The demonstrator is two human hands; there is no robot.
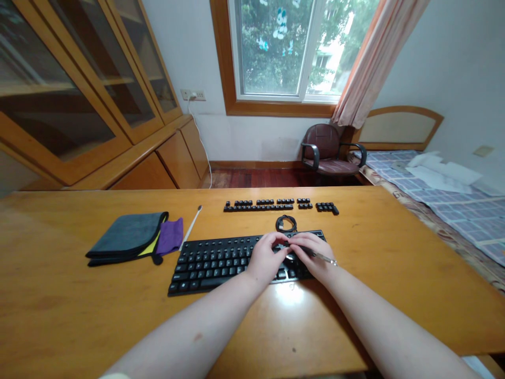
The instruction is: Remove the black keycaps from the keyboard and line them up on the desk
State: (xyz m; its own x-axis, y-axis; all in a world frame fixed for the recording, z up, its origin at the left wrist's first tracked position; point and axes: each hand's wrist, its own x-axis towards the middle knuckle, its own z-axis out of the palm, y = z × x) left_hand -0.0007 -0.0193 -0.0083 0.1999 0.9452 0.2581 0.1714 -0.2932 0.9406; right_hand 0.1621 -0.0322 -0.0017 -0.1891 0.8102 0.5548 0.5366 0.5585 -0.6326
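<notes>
A black keyboard [215,262] lies in front of me, with keycaps on its left part and bare-looking patches on its right part. Over that right part my left hand [265,258] is closed, thumb and fingers curled together; anything between its tips is hidden. Beside it, nearly touching, my right hand [315,253] grips a slim dark and silver pen-like tool [324,258]. The tool's back end sticks out towards my wrist, and its front end is hidden by the fingers. Just behind the hands rests a coiled black USB cable [286,223].
Loose black keycaps [258,207] stand in rows near the table's [98,316] far edge. A folded grey cloth [128,234], a purple cloth [170,236] and a thin white-handled brush [191,227] lie left of the keyboard. Beyond the table stands a brown chair [325,145].
</notes>
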